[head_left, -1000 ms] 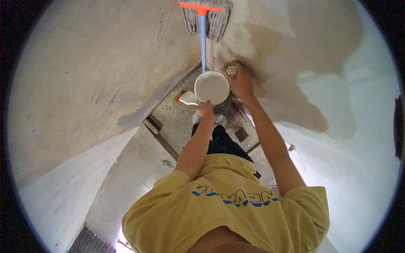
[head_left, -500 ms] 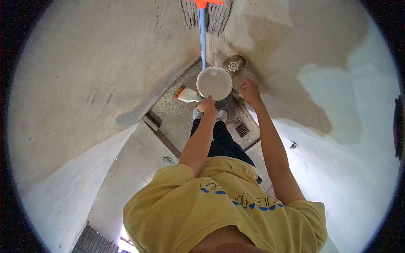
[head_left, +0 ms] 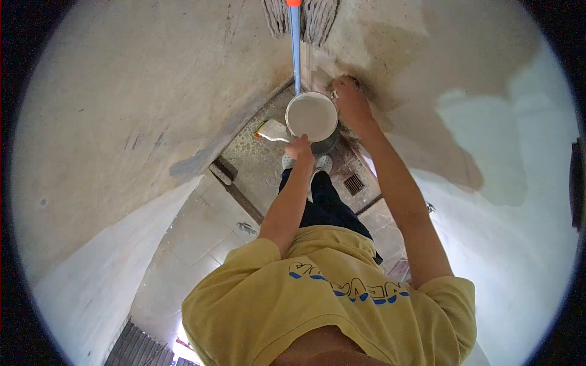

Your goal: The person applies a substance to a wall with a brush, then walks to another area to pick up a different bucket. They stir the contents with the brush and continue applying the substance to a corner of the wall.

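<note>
My left hand [head_left: 299,147] is closed around the handle end of a brush [head_left: 274,130] with a pale flared body and a red-yellow edge. The brush points left, over the tiled floor. The same hand's fingertips are right at the near rim of a round pale container [head_left: 312,116] with a greyish inside. A dark grey side [head_left: 325,145] shows below that rim. My right hand [head_left: 353,104] is closed over a white knob [head_left: 334,94] low on the right wall, hiding most of it.
A mop [head_left: 296,52] with a blue pole stands upside down in the corner, its grey strands at the top. My feet [head_left: 321,163] are just behind the container. A floor drain [head_left: 353,184] lies to the right, and a low ledge [head_left: 238,201] crosses the floor at left.
My right hand has moved up and forward from beside the container onto the white knob. The brush in my left hand has turned slightly, showing less of its coloured edge.
</note>
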A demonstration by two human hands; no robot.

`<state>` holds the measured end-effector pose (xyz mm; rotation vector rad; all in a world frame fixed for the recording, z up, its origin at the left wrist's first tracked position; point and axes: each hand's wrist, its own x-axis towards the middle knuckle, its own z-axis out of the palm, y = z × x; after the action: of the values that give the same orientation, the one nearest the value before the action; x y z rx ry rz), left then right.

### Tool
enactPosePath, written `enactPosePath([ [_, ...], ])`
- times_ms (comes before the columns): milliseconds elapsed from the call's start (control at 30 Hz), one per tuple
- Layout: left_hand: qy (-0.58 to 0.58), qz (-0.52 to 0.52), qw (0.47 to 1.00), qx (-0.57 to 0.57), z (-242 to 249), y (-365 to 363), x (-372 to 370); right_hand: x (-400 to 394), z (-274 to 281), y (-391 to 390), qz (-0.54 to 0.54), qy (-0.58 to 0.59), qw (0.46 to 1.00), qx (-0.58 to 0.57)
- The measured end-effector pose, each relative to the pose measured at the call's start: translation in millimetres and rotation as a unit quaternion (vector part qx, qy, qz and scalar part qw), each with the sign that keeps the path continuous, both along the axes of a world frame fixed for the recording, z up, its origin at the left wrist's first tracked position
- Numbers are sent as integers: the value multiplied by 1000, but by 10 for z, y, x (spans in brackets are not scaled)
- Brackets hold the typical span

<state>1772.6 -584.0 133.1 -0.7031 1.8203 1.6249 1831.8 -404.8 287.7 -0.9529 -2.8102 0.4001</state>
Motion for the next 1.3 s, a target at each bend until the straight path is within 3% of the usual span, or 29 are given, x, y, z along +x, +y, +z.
enactPosePath([
  [33, 0, 1, 1000, 0, 13, 16, 28, -50, -54, 84, 65, -81, 995, 10],
  [67, 24, 6, 999, -28, 164, 64, 65, -31, -215, 159, 65, -81, 995, 11],
  [133, 47, 12, 997, -57, 255, 70, 105, 105, -560, 235, 220, -66, 969, 87],
  [167, 38, 32, 997, -57, 240, 81, 111, 90, -517, 197, 220, -67, 969, 88],
  [233, 28, 52, 997, -53, 217, 122, 114, 42, -427, 118, 121, -62, 987, 84],
  [267, 11, 26, 999, -46, 163, 113, 106, 32, -341, 122, 121, -63, 987, 85],
  [333, -5, 1, 999, -36, -234, 29, 85, -2, -166, 153, 282, -161, 928, 184],
  [367, 187, -174, 963, -80, -715, -90, 96, -17, -205, 139, 283, -162, 927, 186],
  [400, 366, -336, 859, -119, -972, -150, 106, -28, -297, 113, 153, -78, 984, 56],
  [433, 366, -335, 860, -119, -725, -84, 116, -32, -355, 98, 16, 8, 997, -77],
  [467, 189, -147, 969, -55, -226, 32, 120, -65, -294, 76, 17, 8, 997, -76],
  [500, -3, 52, 999, 15, 83, 98, 112, -120, -158, 47, 2, -60, 997, -52],
  [567, 3, 35, 999, -2, 54, 64, 97, -109, -8, -25, -11, -126, 992, -28],
  [633, 9, 16, 1000, -21, -71, -20, 70, 58, 43, -125, -71, 69, 989, -110],
  [667, 5, -58, 996, -72, -159, -68, 33, 155, 14, -220, -71, 69, 989, -111],
  [700, 1, -130, 984, -121, -204, -102, 4, 271, -90, -346, -145, 166, 970, -100],
  [733, 1, -128, 984, -122, -186, -146, 0, 380, -214, -474, -218, 260, 937, -88],
  [800, 22, -63, 998, -10, -156, -304, 65, 603, -522, -755, -278, 102, 928, -227],
  [867, 10, -60, 998, -32, -91, -425, 151, 844, -1407, -943, -276, 84, 863, -415],
  [900, -1, -55, 997, -50, -169, -493, 196, 834, -1323, -1020, -277, 84, 861, -418],
  [933, 1, -56, 997, -53, -238, -622, 202, 823, -1236, -1114, -334, 120, 762, -541],
  [967, 114, -188, 974, -52, -542, -848, 193, 801, -1145, -1172, -381, 153, 641, -649],
  [1000, 222, -316, 921, -53, -699, -1066, 186, 824, -1132, -1209, -380, 153, 637, -653],
  [1133, 308, -394, 866, -8, -110, -1359, 119, 941, -1164, -1357, -317, 198, 620, -689],
  [1200, 63, -187, 980, -22, 585, -1196, 73, 955, -1104, -1447, -301, 204, 621, -695],
  [1233, 66, -188, 980, -22, 774, -1198, 48, 946, -978, -1488, -288, 217, 629, -689],
  [1300, 86, -209, 967, 120, 1136, -1362, -38, 931, -826, -1574, -274, 234, 634, -684],
])
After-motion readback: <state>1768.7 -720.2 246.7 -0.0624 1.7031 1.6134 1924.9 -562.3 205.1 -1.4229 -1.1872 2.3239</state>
